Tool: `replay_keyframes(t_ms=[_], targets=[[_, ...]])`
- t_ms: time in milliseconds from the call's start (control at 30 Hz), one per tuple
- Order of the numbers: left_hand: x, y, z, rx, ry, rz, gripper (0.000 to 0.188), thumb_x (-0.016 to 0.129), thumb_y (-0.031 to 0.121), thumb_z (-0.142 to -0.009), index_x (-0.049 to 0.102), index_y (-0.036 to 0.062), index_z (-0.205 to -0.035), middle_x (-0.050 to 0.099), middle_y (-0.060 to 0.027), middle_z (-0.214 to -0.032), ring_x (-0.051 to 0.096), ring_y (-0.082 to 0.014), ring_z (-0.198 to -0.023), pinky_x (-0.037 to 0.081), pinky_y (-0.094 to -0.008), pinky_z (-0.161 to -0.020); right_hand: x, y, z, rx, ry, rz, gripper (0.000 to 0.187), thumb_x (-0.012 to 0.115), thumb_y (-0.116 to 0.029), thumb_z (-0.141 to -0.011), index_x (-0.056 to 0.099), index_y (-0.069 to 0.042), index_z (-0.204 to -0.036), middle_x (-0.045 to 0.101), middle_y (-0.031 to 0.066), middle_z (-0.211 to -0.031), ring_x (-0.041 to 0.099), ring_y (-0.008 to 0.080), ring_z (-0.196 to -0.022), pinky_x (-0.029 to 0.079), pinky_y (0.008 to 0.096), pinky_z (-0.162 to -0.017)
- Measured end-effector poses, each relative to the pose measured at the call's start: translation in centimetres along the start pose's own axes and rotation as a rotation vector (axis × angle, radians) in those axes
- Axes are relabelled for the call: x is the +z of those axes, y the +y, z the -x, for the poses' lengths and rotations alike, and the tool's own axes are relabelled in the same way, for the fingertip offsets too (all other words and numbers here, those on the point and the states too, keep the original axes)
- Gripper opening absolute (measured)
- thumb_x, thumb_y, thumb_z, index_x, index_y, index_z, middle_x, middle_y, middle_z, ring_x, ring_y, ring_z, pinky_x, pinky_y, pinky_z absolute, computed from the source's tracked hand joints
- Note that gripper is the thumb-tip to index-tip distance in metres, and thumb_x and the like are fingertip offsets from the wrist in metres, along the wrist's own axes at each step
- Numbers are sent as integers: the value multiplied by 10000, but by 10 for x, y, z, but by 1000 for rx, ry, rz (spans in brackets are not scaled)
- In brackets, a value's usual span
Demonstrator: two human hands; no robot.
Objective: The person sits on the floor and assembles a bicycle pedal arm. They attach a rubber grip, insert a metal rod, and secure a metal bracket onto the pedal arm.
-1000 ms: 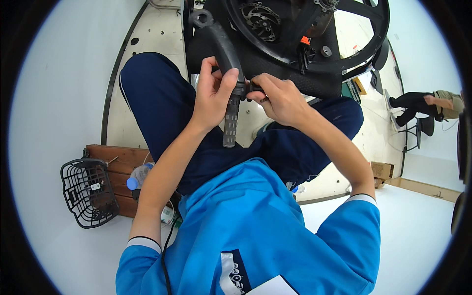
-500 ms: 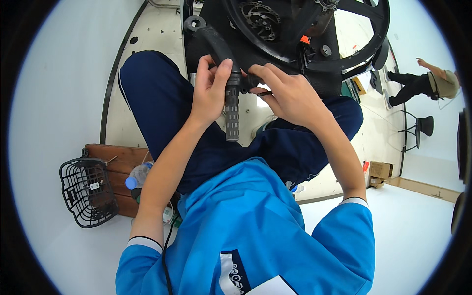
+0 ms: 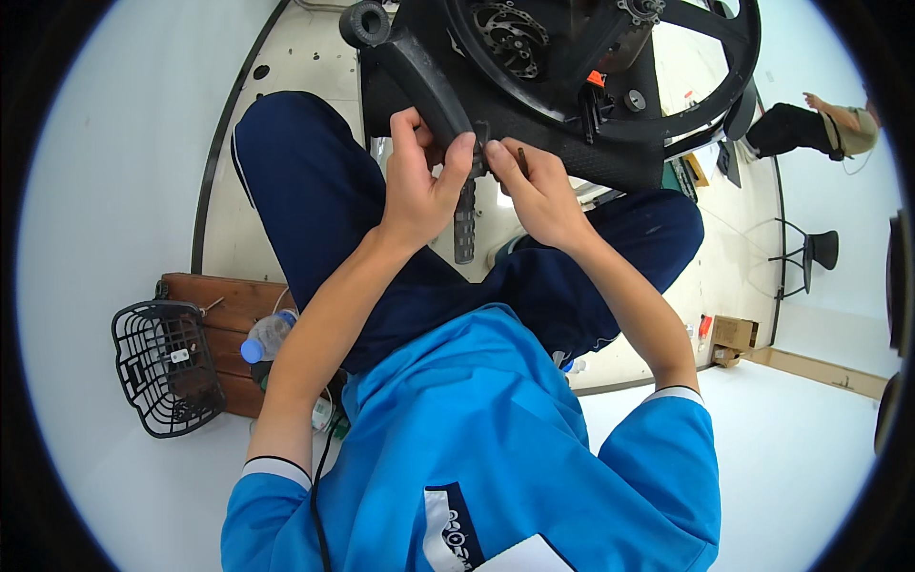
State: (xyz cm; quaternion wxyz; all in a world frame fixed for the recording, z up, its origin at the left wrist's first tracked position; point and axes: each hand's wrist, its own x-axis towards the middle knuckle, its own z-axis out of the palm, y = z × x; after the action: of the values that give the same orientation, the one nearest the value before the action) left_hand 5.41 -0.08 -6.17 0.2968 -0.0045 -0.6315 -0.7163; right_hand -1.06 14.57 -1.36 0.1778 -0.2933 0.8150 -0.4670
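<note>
A black bent handlebar with a round ring at its far end is held over my lap, tilted toward the far left. My left hand is closed around it, thumb and fingers pinching it just above the ribbed black grip, which points down toward me. Close beside it, my right hand pinches a small dark part at the collar where the bar meets the grip. A thin dark piece shows over its fingers; its kind is too small to tell.
Beyond my knees, a black spoked wheel and a brake disc rest on a black padded surface. To my left are a black basket, a wooden board and a bottle. A person and a chair are at the right.
The handlebar has turned, its ring end shifting up and left. My right hand has rotated and drawn in closer to the collar, its thumb now pressed near the bar. My left hand keeps its hold.
</note>
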Motion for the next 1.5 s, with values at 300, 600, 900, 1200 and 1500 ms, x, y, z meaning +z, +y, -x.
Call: replay_keyframes(t_ms=[300, 600, 900, 1200, 1500], targets=[[-1, -9, 1, 139, 3, 66, 366, 616, 156, -943, 351, -12, -1130, 631, -128, -952, 628, -136, -780, 516, -253, -713, -14, -22, 0, 71, -63, 56, 420, 564, -368, -958, 578, 5, -767, 480, 83, -526, 491, 179, -486, 367, 306, -481], [-8, 2, -6, -406, -6, 366, 242, 486, 307, -1012, 499, 73, -1075, 643, -62, -834, 544, -58, -547, 450, -200, -463, -29, -27, -1, -618, -141, 732, 384, 706, -228, -831, 549, -4, -1101, 594, 106, -917, 630, 292, -616, 487, 370, -516], [-5, -4, 0, -268, -15, 287, 273, 537, 236, -1004, 418, 25, -1129, 624, -91, -891, 592, -79, -761, 490, -214, -670, -14, -11, 3, -473, -81, 569, 308, 678, -248, -875, 555, -5, -1019, 600, 133, -884, 626, 311, -625, 490, 373, -540], [-7, -2, -6, -371, 27, 320, 255, 497, 311, -1013, 486, 61, -1062, 634, -73, -815, 588, -89, -622, 487, -220, -528, -21, -32, -4, -47, -230, 313, 238, 683, -172, -884, 568, 6, -993, 607, 138, -716, 644, 280, -689, 498, 351, -618], [-12, 4, -11, -588, -10, 453, 261, 548, 332, -992, 500, 76, -972, 579, -20, -761, 555, -76, -589, 477, -221, -525, -38, -28, -5, -532, -205, 558, 386, 680, -107, -831, 571, -70, -1199, 637, 81, -974, 674, 274, -759, 531, 349, -621]])
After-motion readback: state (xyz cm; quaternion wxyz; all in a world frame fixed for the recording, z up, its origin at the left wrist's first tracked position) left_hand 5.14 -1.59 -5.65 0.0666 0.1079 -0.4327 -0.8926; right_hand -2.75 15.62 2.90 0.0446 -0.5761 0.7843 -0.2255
